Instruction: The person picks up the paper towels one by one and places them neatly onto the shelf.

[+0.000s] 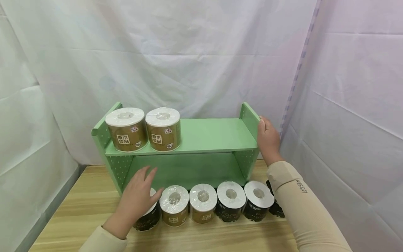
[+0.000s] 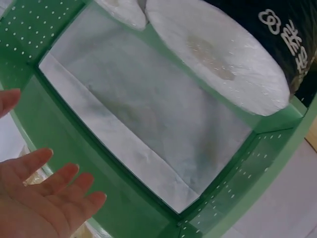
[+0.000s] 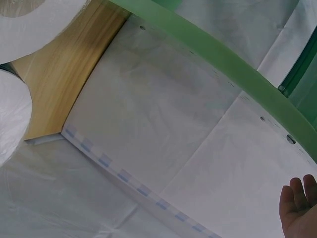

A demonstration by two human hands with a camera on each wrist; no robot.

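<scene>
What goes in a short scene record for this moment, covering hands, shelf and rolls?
Shelf: green, two levels
Upper level: two brown-wrapped rolls, side by side at left
Front row: six rolls visible, two brown-wrapped, four black-wrapped; rightmost partly hidden by right sleeve
Left hand: fingers spread, partly hiding the leftmost front roll in head view
Right hand: at the right side panel; contact unclear
Surface: wood-patterned table

Right hand (image 1: pixel 268 138) at green shelf (image 1: pixel 214 134), two rolls (image 1: pixel 163 134) atop
</scene>
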